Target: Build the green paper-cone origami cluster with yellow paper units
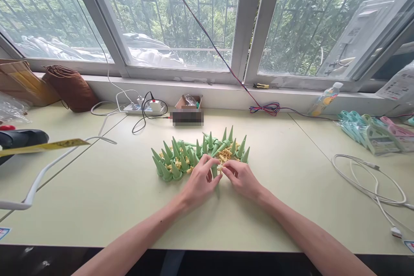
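Green cone-shaped plastic spikes (166, 174) stand in a cluster on the table in front of me, with small yellow plastic pieces (225, 154) heaped among them. At the near side of the cluster, my left hand (204, 177) has its fingers closed around one green spike (214, 170). Close against it, my right hand (241, 177) pinches a small yellow plastic piece (220, 168) at the side of that spike. Fingers partly cover both parts, so I cannot tell how far the yellow piece sits in the spike.
Behind the cluster are a small open box (189, 102) and a power strip (147, 107) with cables. A drink bottle (327, 98) leans by the window at right, near packaged pastel items (371, 133). White cables (371, 181) lie at right; a brown bag (69, 88) sits back left.
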`<control>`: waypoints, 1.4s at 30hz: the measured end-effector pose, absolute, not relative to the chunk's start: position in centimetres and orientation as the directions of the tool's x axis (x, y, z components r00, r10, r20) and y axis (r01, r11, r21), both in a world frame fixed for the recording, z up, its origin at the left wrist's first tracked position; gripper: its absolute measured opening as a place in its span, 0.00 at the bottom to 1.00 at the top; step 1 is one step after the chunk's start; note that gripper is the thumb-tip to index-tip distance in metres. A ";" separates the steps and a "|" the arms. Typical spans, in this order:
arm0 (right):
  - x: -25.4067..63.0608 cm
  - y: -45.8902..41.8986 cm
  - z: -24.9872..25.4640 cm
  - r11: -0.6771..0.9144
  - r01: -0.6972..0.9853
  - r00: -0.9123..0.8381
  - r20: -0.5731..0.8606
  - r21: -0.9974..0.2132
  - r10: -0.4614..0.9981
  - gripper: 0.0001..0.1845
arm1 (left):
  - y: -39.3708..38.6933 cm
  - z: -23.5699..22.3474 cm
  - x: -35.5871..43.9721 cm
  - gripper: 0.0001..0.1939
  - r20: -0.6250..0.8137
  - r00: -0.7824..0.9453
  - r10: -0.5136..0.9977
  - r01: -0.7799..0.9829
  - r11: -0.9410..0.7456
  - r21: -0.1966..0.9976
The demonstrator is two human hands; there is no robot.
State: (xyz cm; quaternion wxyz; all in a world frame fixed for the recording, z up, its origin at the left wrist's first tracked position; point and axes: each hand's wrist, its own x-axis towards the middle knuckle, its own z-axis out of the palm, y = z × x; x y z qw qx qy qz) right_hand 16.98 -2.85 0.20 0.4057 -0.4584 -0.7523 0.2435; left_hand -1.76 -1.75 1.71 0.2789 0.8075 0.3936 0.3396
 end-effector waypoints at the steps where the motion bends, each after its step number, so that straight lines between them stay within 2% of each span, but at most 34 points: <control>1: 17.0 -2.9 0.2 0.460 0.492 -0.251 0.386 -0.739 0.888 0.14 | -1.8 1.7 -1.8 0.10 0.326 0.460 0.826 0.449 -0.534 0.717; 18: 16.9 -3.0 0.3 0.502 0.463 -0.239 0.443 -0.731 0.864 0.11 | -1.8 1.8 -1.7 0.09 0.344 0.446 0.826 0.449 -0.540 0.712; 42: 17.0 -2.9 0.1 0.496 0.410 -0.235 0.437 -0.765 0.868 0.08 | -1.9 1.8 -1.7 0.09 0.325 0.449 0.832 0.456 -0.526 0.718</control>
